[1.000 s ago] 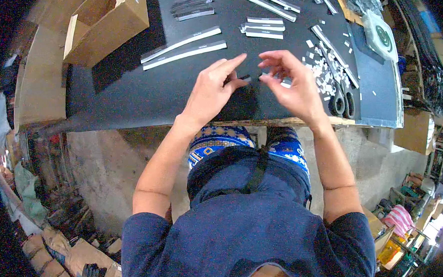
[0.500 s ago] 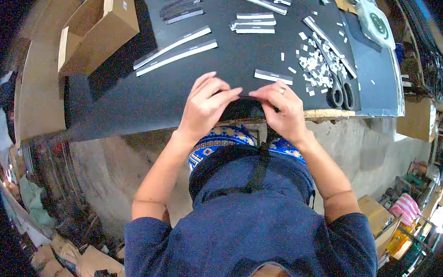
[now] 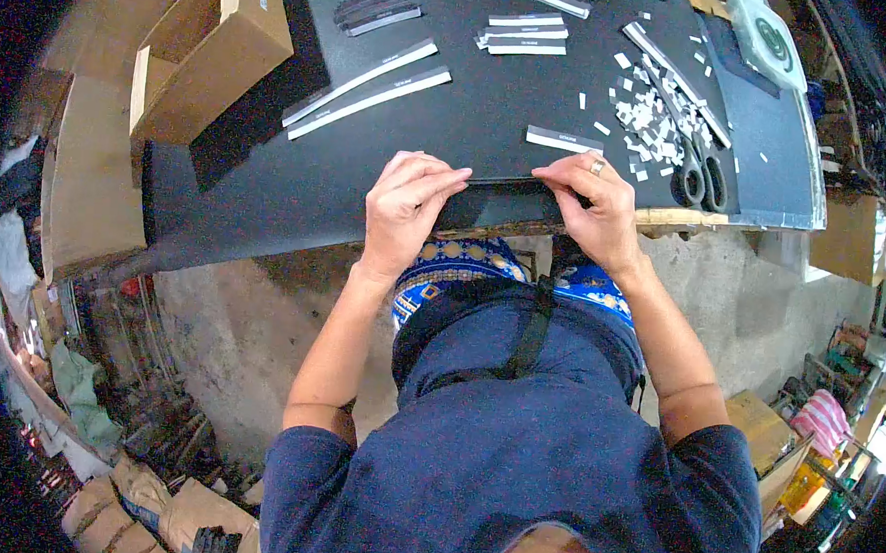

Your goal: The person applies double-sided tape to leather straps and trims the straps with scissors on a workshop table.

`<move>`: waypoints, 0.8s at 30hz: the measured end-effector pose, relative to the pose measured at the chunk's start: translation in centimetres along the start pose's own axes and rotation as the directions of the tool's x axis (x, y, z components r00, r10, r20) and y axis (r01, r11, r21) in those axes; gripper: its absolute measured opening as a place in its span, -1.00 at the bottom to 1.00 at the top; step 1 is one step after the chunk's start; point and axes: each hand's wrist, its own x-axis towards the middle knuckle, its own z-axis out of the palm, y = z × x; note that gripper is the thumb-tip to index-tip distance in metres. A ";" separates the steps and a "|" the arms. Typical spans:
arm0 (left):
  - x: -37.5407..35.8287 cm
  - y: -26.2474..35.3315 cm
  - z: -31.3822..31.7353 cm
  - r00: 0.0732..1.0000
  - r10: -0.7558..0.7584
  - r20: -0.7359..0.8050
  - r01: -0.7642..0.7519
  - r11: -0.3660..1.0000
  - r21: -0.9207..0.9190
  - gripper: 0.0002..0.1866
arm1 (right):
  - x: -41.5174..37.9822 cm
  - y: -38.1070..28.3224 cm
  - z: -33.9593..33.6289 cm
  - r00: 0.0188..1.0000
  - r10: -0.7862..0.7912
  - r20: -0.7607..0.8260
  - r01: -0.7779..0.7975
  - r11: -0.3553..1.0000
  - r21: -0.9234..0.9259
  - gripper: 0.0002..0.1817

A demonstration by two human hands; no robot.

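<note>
A thin dark strip (image 3: 503,181) stretches between my hands, just above the table's near edge. My left hand (image 3: 403,209) pinches its left end with thumb and fingertips. At the other end my right hand (image 3: 602,207), with a ring on one finger, pinches it the same way. A short black-and-white strip (image 3: 564,140) lies just beyond my right hand. Further off to the left rest two long black-and-white strips (image 3: 372,103). Scissors (image 3: 704,180) lie to the right among small white cut pieces (image 3: 651,122).
The black table (image 3: 236,211) carries more short strips (image 3: 526,36) and a pile of dark strips (image 3: 377,8) at the back. An open cardboard box (image 3: 219,55) stands at the left. A plastic-wrapped roll (image 3: 771,38) sits at the back right.
My hands have moved apart, so more of the dark strip shows between them. The whole view has shifted slightly; the things on the table keep their places.
</note>
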 end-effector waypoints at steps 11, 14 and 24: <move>0.2 0.1 0.3 0.998 0.030 -0.057 -0.031 0.999 -0.014 -0.80 | 3.0 2.4 -4.1 0.976 0.206 0.065 -0.186 0.954 -0.234 -0.76; 0.0 -0.1 0.3 0.999 0.009 -0.051 -0.010 1.000 -0.023 -0.79 | 3.4 2.9 -4.0 0.969 0.214 0.125 -0.175 0.949 -0.264 -0.78; 0.1 -0.1 0.3 0.998 0.008 -0.055 -0.010 0.999 -0.048 -0.78 | 4.5 -0.4 -4.1 0.960 0.279 0.019 -0.279 0.959 0.042 -0.88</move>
